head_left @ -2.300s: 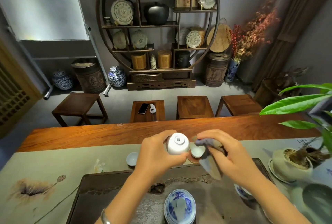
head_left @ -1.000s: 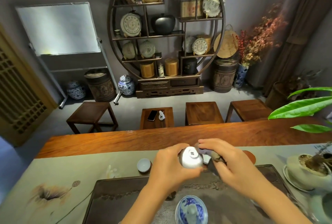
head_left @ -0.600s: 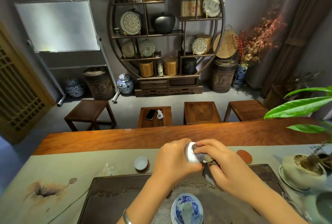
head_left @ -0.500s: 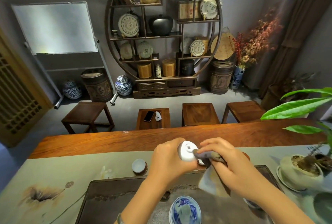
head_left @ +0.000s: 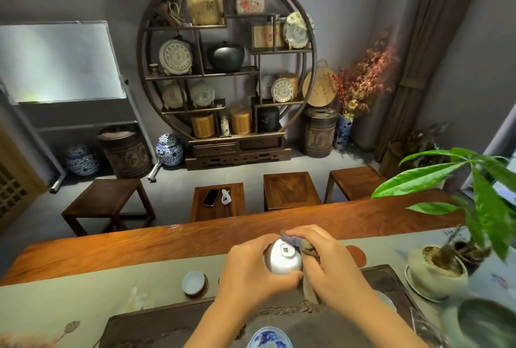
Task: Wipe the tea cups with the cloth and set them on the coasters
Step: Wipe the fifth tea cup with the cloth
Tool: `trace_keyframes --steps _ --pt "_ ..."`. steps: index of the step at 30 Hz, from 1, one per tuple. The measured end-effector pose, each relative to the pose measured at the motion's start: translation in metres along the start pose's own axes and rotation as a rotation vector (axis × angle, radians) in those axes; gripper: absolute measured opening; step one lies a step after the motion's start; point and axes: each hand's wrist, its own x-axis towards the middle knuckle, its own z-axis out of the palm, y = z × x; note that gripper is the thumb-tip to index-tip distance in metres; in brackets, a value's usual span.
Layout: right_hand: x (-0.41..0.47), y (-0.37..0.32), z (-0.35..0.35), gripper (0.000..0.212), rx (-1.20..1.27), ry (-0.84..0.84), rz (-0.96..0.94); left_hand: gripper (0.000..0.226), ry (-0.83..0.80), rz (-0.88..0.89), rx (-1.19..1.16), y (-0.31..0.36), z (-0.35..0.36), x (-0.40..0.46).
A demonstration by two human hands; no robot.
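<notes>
My left hand [head_left: 248,272] grips a white tea cup [head_left: 283,257] tipped so its marked base faces me. My right hand [head_left: 328,261] holds a grey-brown cloth [head_left: 308,250] pressed against the cup's right side and foot. Both hands hover above the far edge of the dark tea tray [head_left: 173,328]. To the left, another pale cup [head_left: 192,282] sits upright on a brown coaster [head_left: 203,289]. A bare brown coaster [head_left: 358,255] peeks out behind my right hand.
A blue-and-white lidded bowl [head_left: 269,339] stands at the tray's near edge. A potted plant [head_left: 438,266] with long green leaves occupies the right. A grey runner [head_left: 69,297] covers the wooden table [head_left: 111,247]. Stools stand beyond the table.
The cup has turned in my left hand so its base faces me more. The cloth has shifted around the cup's side. The view has swayed slightly.
</notes>
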Motion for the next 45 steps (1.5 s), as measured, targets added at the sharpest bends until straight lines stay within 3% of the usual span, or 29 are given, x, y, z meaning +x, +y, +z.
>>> trace_keyframes --steps 6,9,11,15,21,25,28,31,35,40,45 --pt "-0.024 -0.003 0.002 0.048 0.074 -0.048 -0.056 0.03 0.077 -0.13 -0.036 -0.017 0.002 -0.001" --pt "-0.027 -0.004 -0.001 0.046 0.102 0.052 -0.059 0.031 0.007 -0.074 -0.006 -0.017 -0.003 -0.002" --pt "-0.021 -0.005 -0.004 0.045 0.059 0.091 -0.065 0.033 -0.035 -0.037 0.004 -0.011 -0.003 -0.003" --pt "-0.015 -0.01 -0.002 0.045 -0.111 -0.056 -0.156 0.033 -0.046 -0.01 -0.028 -0.005 -0.001 -0.005" --pt "-0.017 -0.013 0.01 0.036 -0.312 -0.106 -0.237 0.035 -0.025 -0.027 0.078 -0.008 0.0 -0.007" --pt "-0.014 -0.009 0.0 0.033 -0.125 -0.194 -0.125 0.032 -0.051 -0.037 0.144 -0.011 0.002 -0.011" --pt "-0.007 -0.004 -0.014 0.04 0.024 -0.078 -0.089 0.039 -0.035 -0.017 0.094 -0.016 -0.002 -0.01" --pt "-0.002 -0.007 -0.016 0.04 0.022 0.005 -0.145 0.061 -0.072 0.017 0.071 -0.016 -0.006 -0.007" --pt "0.002 -0.008 -0.006 0.045 -0.042 -0.082 -0.227 0.049 -0.046 0.052 -0.017 -0.011 -0.006 -0.007" --pt "0.0 0.002 -0.001 0.045 0.064 0.011 -0.109 0.05 0.041 -0.05 -0.065 -0.016 -0.007 -0.009" --pt "-0.025 0.008 0.009 0.05 0.095 -0.033 -0.042 0.044 0.126 -0.264 -0.233 -0.028 0.003 -0.009"
